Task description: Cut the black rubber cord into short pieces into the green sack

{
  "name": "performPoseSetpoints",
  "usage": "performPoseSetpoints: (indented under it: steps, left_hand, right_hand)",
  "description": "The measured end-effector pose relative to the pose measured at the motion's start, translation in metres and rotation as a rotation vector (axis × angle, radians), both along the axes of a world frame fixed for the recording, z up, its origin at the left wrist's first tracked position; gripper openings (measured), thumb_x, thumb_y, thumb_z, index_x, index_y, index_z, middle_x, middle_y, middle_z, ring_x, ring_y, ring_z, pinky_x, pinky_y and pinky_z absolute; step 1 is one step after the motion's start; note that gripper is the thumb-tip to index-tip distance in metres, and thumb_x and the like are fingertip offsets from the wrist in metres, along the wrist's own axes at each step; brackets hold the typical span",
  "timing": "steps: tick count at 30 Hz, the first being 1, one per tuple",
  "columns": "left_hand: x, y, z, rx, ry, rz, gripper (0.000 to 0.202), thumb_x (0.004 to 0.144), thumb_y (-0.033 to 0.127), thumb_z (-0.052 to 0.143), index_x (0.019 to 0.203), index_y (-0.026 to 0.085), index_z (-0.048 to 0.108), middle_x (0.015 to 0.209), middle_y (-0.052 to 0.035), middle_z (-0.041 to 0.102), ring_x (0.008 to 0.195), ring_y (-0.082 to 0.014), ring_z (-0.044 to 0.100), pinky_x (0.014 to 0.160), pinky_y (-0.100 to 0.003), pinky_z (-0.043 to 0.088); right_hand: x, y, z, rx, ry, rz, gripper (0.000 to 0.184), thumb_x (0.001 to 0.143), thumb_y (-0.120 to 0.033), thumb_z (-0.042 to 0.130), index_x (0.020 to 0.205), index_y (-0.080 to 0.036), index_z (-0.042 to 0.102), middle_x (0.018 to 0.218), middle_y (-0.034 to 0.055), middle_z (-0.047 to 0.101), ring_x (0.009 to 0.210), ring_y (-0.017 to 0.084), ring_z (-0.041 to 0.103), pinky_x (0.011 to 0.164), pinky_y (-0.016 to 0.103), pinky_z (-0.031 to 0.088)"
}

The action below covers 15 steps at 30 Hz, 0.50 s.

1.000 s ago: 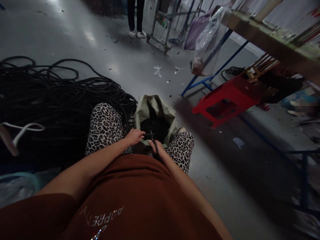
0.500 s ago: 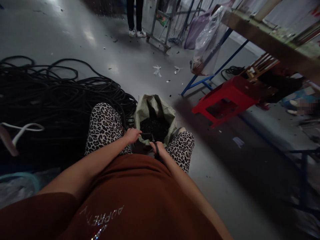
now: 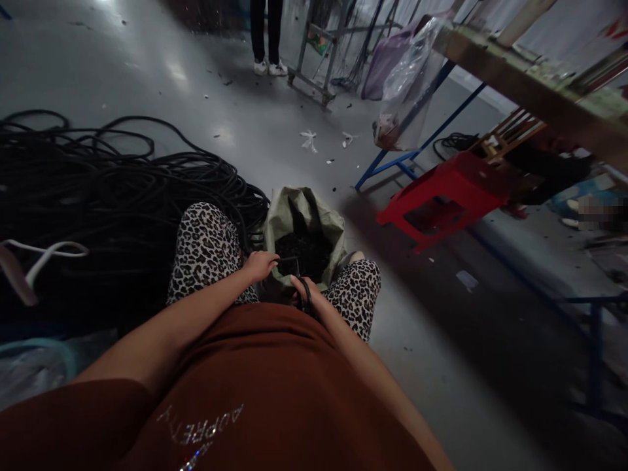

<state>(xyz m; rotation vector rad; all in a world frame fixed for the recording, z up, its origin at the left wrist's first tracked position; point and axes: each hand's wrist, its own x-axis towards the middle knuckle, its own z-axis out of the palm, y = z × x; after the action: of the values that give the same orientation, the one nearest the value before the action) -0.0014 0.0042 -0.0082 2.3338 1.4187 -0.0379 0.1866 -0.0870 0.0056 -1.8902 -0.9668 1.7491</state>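
My left hand [image 3: 260, 266] is closed around a black cord [image 3: 284, 260], whose end sticks out over the sack's near rim. In my right hand [image 3: 307, 288] are scissors [image 3: 307, 296] with black handles; their blades point up toward the cord end, and whether they touch it I cannot tell. Below both hands, between my knees, a pale green woven sack [image 3: 335, 226] stands with its mouth wide. Many small black pieces [image 3: 304, 254] lie inside it. A large heap of black cord [image 3: 196, 170] spreads over the floor on the left, reaching the sack.
A red plastic stool [image 3: 441, 203] lies tilted in view at the right, beside a workbench [image 3: 515, 72] on blue legs. Clear plastic bag [image 3: 407, 85] hangs there. A person's legs [image 3: 266, 33] stand by a wheeled metal rack [image 3: 314, 59]. Scraps [image 3: 309, 139] dot the floor.
My right hand and the scissors have shifted slightly left, and the blades now stand more upright by the cord end. My left hand has barely moved.
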Motion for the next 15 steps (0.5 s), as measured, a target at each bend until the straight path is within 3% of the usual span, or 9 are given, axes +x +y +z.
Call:
performPoseSetpoints:
  steps: [6,15]
  left_hand:
    - [0.000,-0.002,-0.004,0.007,-0.043,-0.024,0.032,0.092,0.027,0.050,0.119,0.025,0.067,0.117,-0.0049,0.070,0.110,-0.0220,0.062,0.097,-0.033,0.045]
    - [0.003,-0.007,-0.001,0.014,-0.014,-0.081,0.032,0.091,0.026,0.050,0.118,0.026,0.067,0.113,-0.0047,0.072,0.109,-0.0219,0.063,0.097,-0.035,0.044]
  right_hand:
    - [-0.001,0.001,-0.001,0.017,-0.002,0.041,0.035,0.095,-0.045,0.053,0.100,-0.011,0.057,0.054,-0.0022,0.054,0.042,0.011,0.055,0.041,0.018,0.044]
    - [-0.002,0.004,0.017,0.004,-0.091,0.093,0.037,0.092,-0.046,0.057,0.097,-0.010,0.063,0.054,0.0004,0.057,0.043,0.013,0.054,0.043,0.020,0.043]
